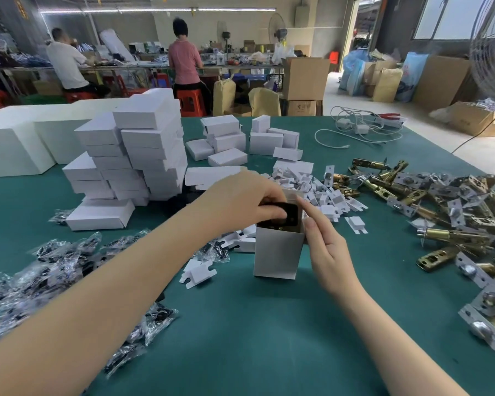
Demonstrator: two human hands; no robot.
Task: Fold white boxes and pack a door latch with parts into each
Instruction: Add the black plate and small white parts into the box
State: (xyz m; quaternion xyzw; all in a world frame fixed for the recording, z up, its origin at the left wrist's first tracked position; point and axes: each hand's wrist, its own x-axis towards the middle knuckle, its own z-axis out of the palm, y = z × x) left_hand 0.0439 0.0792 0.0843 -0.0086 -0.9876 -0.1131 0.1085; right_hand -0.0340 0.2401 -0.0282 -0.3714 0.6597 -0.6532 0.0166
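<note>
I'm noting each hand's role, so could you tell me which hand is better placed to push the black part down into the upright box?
Left. The left hand already grips the black part at the box mouth; the right hand only steadies the box's side.

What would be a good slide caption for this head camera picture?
Left hand pushes a dark part into an upright white box steadied by the right hand.

White cables [363, 130], red pliers [389, 116], standing fan [493, 47]
</note>
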